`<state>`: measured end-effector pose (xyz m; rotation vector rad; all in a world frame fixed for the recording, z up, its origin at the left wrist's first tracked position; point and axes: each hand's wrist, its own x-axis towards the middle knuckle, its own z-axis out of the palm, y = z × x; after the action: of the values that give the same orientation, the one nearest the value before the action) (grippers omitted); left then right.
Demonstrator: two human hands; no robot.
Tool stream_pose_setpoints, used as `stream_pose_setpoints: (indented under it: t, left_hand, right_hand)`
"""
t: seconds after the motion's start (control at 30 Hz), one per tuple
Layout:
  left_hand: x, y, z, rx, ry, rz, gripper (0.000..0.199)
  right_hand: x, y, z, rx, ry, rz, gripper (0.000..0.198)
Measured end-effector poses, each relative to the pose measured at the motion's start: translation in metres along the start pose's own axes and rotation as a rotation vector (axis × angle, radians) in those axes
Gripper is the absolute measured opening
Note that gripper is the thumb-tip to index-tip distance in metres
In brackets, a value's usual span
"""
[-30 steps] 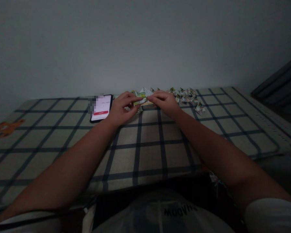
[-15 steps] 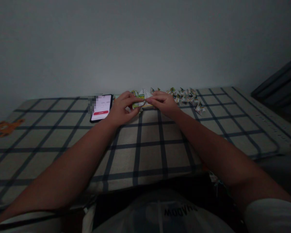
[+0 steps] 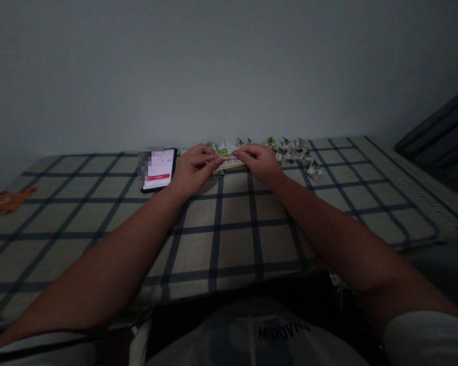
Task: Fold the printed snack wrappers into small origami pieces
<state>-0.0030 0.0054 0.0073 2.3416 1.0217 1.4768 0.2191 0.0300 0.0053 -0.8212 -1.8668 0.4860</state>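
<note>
Both hands meet near the back of the table over a small piece of printed paper (image 3: 226, 154), green and white. My left hand (image 3: 196, 165) pinches its left side between thumb and fingers. On its right side, my right hand (image 3: 260, 161) has thumb and fingertips closed together. Under and between the hands shows a flat printed sheet (image 3: 233, 162) with a yellow edge. Just behind the fingers lies a white printed paper piece (image 3: 226, 146). To the right of my right hand sits a cluster of folded paper pieces (image 3: 292, 150); one folded piece (image 3: 314, 170) lies a little nearer.
A phone (image 3: 159, 170) with a lit screen lies left of my left hand. An orange item (image 3: 10, 200) rests at the table's far left. The checked tablecloth (image 3: 234, 244) covers the table, and a grey wall (image 3: 229, 71) stands directly behind it.
The fingers of my left hand have shifted, its thumb now higher and closer to the forefinger. The green paper between the hands looks narrower, and more of the printed sheet beneath shows.
</note>
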Motion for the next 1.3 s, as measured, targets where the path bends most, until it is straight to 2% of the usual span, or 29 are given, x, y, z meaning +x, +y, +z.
stream_pose_setpoints:
  t: [0.2,0.37,0.47,0.57,0.7,0.77,0.83,1.03,1.23,1.3]
  left_hand:
    - [-0.005,-0.004,0.009,-0.054,0.059,-0.095,0.034]
    - [-0.005,-0.008,0.014,-0.216,0.038,-0.142,0.034]
    - [-0.005,-0.005,0.013,-0.233,-0.021,-0.147,0.033]
    - [-0.003,-0.002,0.009,-0.143,-0.036,-0.086,0.033]
    - [-0.001,-0.001,0.004,0.042,0.019,0.054,0.03]
    - [0.0,-0.001,0.003,0.064,0.035,0.061,0.03]
    - [0.0,-0.001,0.004,0.043,0.038,0.011,0.032]
    - [-0.001,0.01,0.005,-0.125,-0.022,-0.332,0.042]
    - [-0.001,0.006,0.009,-0.201,0.008,-0.421,0.04]
    - [-0.001,0.002,0.011,-0.331,0.012,-0.44,0.058]
  right_hand:
    - [0.0,-0.001,0.0,0.017,0.033,0.04,0.026]
    - [-0.001,-0.001,-0.001,0.033,0.034,0.009,0.022]
    - [-0.002,0.0,-0.001,0.061,0.021,-0.02,0.02]
    - [-0.002,0.001,0.0,0.069,0.008,-0.027,0.021]
    - [-0.001,0.002,0.002,0.073,0.011,-0.048,0.023]
    - [-0.001,0.001,0.002,0.081,0.019,-0.057,0.024]
    - [-0.001,-0.001,0.002,0.081,0.013,-0.049,0.024]
    - [-0.002,-0.005,0.0,0.061,-0.011,0.031,0.023]
    - [-0.002,0.003,0.005,0.202,0.023,0.106,0.036]
    - [-0.002,0.004,0.005,0.2,0.009,0.083,0.036]
